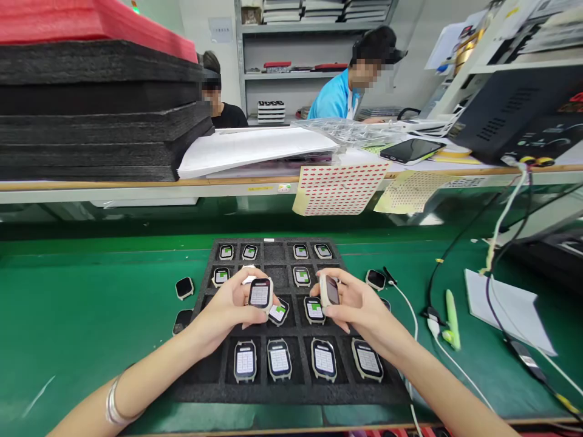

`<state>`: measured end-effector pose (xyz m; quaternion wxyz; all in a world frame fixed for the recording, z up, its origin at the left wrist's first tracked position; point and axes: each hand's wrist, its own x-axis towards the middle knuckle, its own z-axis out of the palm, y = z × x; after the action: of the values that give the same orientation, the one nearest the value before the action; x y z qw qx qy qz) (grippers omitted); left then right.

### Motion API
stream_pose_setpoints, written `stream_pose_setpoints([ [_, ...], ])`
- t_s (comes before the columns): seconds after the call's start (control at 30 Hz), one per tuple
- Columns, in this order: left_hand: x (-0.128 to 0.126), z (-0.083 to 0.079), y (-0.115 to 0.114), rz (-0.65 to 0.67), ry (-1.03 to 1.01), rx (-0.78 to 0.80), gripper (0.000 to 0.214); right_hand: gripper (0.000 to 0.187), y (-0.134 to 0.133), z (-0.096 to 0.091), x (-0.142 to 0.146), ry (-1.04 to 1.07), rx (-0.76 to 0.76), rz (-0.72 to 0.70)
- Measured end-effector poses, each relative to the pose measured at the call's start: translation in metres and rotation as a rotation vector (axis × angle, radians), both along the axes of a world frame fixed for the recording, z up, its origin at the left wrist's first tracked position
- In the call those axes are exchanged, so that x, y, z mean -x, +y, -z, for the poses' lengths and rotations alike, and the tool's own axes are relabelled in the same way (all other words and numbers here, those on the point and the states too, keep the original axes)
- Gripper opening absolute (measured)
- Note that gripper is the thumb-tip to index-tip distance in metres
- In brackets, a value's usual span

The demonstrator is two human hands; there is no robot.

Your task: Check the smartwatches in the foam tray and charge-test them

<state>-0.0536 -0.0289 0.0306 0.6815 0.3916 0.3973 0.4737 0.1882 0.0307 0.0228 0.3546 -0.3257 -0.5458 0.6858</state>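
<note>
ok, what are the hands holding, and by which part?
Left hand: a lit strapless smartwatch, by its case edges. Right hand: a second strapless smartwatch, also by its case edges.

Forearms [175,361] angled inward, left hand [231,302], right hand [353,298], both pinching

Smartwatches [245,362] and a workbench [82,303] show an electronics workshop.

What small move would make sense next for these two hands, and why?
Perhaps the right hand should turn its smartwatch to bring the display toward the person. That display sits at a steep angle and is hard to read, whereas the left hand holds a second smartwatch with its lit display facing the camera.
</note>
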Motion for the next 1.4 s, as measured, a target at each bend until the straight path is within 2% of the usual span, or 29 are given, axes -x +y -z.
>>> stream_pose_setpoints([
  [0.17,-0.001,0.008,0.0,0.015,0.023,0.094,0.052,0.056,-0.007,0.008,0.011,-0.078,-0.018,0.004],
  [0.3,-0.001,0.01,-0.002,0.051,-0.094,0.191,0.052,0.06,-0.013,0.008,0.014,-0.09,-0.049,0.0],
  [0.4,-0.003,0.009,-0.005,0.082,-0.229,0.156,0.048,0.057,-0.019,0.004,0.014,-0.055,-0.081,-0.013],
  [0.47,-0.006,0.007,-0.008,0.095,-0.258,0.114,0.048,0.046,-0.021,0.001,0.014,-0.033,-0.104,0.008],
  [0.67,-0.018,0.007,-0.014,0.029,-0.09,0.027,0.03,0.026,-0.025,-0.004,0.019,-0.044,-0.155,0.114],
  [0.8,-0.022,0.014,-0.014,-0.007,-0.021,-0.051,0.024,0.025,-0.029,-0.003,0.018,-0.064,-0.181,0.102],
  [0.97,-0.022,0.014,-0.013,-0.048,0.059,-0.069,0.028,0.025,-0.034,-0.002,0.016,-0.093,-0.192,0.061],
  [1.2,-0.018,0.003,-0.017,0.027,-0.158,0.069,0.032,0.035,-0.04,-0.007,0.017,-0.062,-0.148,0.058],
  [1.4,-0.019,0.003,-0.018,0.051,-0.233,0.1,0.045,0.034,-0.04,-0.005,0.019,-0.086,-0.141,0.091],
])
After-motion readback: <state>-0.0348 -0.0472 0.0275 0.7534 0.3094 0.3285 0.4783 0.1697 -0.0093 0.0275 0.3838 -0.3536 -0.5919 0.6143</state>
